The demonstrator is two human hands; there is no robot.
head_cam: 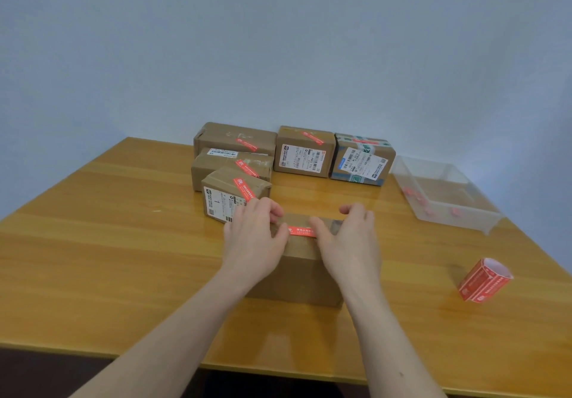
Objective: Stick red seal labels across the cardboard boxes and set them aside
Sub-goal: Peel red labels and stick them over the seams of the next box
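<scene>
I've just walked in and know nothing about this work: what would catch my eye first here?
Two hands, left and right, press a red seal label onto a cardboard box at the table's middle. Behind it stand sealed boxes. A red label roll sits to the right.

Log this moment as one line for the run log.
step: pressing red seal label onto front cardboard box | left hand: on box | right hand: on box | label roll: table, right
</scene>
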